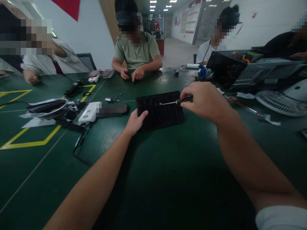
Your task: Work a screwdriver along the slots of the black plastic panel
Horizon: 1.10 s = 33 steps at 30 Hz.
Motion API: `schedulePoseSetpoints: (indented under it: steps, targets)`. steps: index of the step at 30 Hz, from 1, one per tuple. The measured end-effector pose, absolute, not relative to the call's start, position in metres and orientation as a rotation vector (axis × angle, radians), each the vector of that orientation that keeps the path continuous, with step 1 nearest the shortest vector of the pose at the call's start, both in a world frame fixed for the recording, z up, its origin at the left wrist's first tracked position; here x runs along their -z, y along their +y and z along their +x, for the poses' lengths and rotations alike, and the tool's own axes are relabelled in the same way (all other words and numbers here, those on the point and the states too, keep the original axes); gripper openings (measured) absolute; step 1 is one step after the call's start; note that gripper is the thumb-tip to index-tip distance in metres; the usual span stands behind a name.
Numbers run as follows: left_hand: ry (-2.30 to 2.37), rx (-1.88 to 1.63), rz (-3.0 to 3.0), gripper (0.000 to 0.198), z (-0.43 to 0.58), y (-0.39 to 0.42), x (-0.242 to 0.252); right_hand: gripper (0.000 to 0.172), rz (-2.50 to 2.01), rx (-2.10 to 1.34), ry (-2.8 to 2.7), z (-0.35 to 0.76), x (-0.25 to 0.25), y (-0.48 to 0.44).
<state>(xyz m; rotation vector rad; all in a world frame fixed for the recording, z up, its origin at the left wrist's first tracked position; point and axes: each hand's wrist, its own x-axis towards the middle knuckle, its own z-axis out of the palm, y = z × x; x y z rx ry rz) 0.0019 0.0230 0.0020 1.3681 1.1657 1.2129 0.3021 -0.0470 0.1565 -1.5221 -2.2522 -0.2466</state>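
My left hand holds the left edge of a black, shallow compartment tray, its thumb over the rim. In my right hand is a screwdriver with a black and yellow handle, pinched between the fingers. Its thin metal shaft points left across the tray. A small, light round piece, too small to name, shows at the tip. Whether the tip touches the tray I cannot tell. Dark divisions run across the tray; their contents are hard to make out.
Left of the tray lie a phone, a white device and a cluttered pile of cables. A white fan and a red screwdriver-like tool lie right. A person sits opposite, handling something small.
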Motion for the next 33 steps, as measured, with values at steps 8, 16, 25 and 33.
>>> schedulePoseSetpoints:
  steps: [8, 16, 25, 33]
  targets:
    - [1.156, -1.208, 1.371, 0.056, 0.0013, 0.0230, -0.0018, 0.020, -1.513, 0.221, -2.275, 0.3054, -0.1573, -0.0442]
    - [1.168, -1.221, 1.387, 0.056, 0.0025, 0.0234, -0.0017, 0.023, -1.522, 0.222, -2.238, 0.2995, -0.1557, -0.0466]
    - [1.160, -1.212, 1.385, 0.050, 0.0020, 0.0237, -0.0016, 0.023, -1.528, 0.187, -2.234, 0.2985, -0.1577, -0.0459]
    - [1.148, -1.220, 1.364, 0.052, 0.0013, 0.0248, 0.0008, 0.019, -1.533, 0.120, -2.213, 0.2982, -0.1594, -0.0454]
